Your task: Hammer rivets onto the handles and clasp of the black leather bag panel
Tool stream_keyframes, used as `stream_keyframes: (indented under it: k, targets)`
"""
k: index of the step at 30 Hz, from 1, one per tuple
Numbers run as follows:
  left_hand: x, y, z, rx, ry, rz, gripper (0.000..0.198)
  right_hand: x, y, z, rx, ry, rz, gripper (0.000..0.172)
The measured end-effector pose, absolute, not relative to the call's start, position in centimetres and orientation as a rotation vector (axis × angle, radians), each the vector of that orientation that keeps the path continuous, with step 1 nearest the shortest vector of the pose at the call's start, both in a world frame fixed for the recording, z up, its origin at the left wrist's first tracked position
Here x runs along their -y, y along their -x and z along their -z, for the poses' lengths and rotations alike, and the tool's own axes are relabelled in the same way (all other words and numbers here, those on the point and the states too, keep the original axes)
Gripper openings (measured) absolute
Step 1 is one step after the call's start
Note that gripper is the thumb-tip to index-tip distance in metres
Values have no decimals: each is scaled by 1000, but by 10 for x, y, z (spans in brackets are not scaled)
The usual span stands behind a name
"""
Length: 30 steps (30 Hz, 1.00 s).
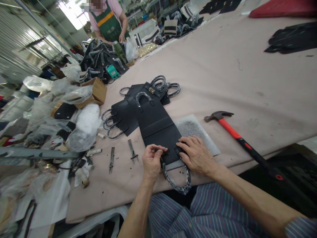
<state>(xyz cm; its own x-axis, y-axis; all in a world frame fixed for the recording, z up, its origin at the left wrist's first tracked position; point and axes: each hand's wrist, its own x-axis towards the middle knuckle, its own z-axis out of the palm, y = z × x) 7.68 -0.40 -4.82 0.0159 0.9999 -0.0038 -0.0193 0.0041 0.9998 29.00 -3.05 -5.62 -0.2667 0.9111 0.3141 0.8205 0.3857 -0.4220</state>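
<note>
Striped trousers are being seen nearest, below the left hand (151,161), which is pinching the near edge of the black bag panel (158,127) while the right hand (196,155) is being pressed flat on it. Its long axis is running away from both hands, its looped handle (176,178) hanging toward the lap. A hammer (237,137) is lying right of the right hand, metal tools (132,151) left of the left.

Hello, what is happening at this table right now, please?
A person works on a flat black bag piece lying on the table. The left hand pinches its near edge by the braided handle, and the right hand presses it flat. A red-handled hammer lies to the right, untouched. Further away, another person stands at a pile of similar bags.
</note>
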Motion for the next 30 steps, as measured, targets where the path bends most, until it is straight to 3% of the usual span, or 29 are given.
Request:
stream_keyframes:
  k: [4,8,17,23,26,30]
  targets:
    - [12,-78,49,-1259,-1513,-1205,6,31,-290,57,2136,1489,-234,33]
    - [14,-80,48,-1205,-1876,-1081,14,32,-290,57,2140,1495,-237,33]
    - [9,-83,47,-1274,-1841,-1023,15,28,-320,54,1942,1354,-346,31]
    - [13,-81,52,-1225,-1896,-1046,16,40,-425,69,1730,1939,46,30]
    - [13,-80,55,-1211,-1896,-1056,16,44,-460,80,1515,2108,-255,19]
    - [12,-80,59,-1201,-1907,-1093,14,39,-450,65,874,1909,-1232,22]
